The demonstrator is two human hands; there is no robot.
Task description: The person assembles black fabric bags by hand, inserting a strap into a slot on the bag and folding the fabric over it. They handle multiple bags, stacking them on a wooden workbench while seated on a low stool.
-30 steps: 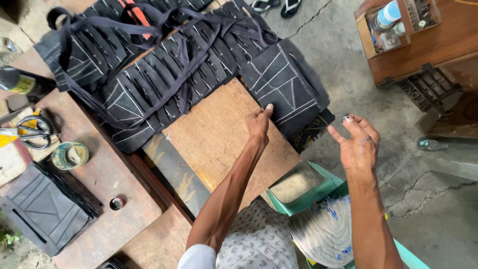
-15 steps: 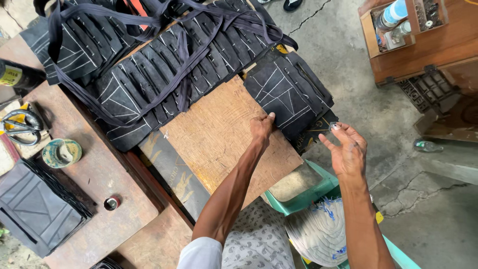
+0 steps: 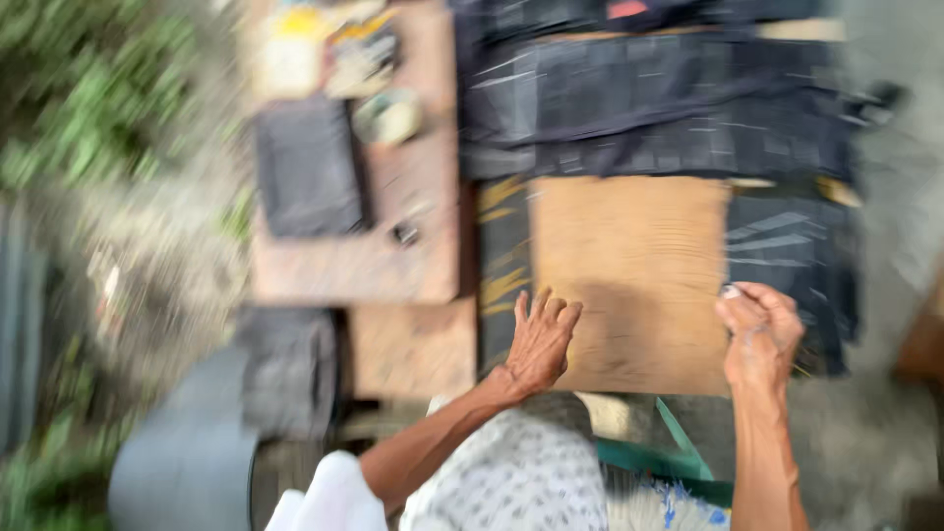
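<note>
Board: a bare tan plywood board (image 3: 629, 275) lies flat in the middle, its far edge and right edge tucked against black woven strap panels (image 3: 649, 118).
Left hand: the left hand (image 3: 539, 339) rests flat on the board's near left corner, fingers spread wide, holding nothing.
Right hand: the right hand (image 3: 762, 329) sits at the board's near right edge, fingers curled in a narrow pinch around something small and pale; the blur hides what it is.
Side counter: to the left a reddish wooden counter (image 3: 354, 256) carries a dark folded panel (image 3: 307, 167), a round tin (image 3: 386, 116) and some blurred clutter.
Doing it well: judging by the grip, the board is being steadied at both near corners; the flat left palm should press down so the board cannot slide, while the right pinch works along the edge.
Caution: the strap panel (image 3: 787, 256) by the right hand overlaps the board's edge and could snag.
</note>
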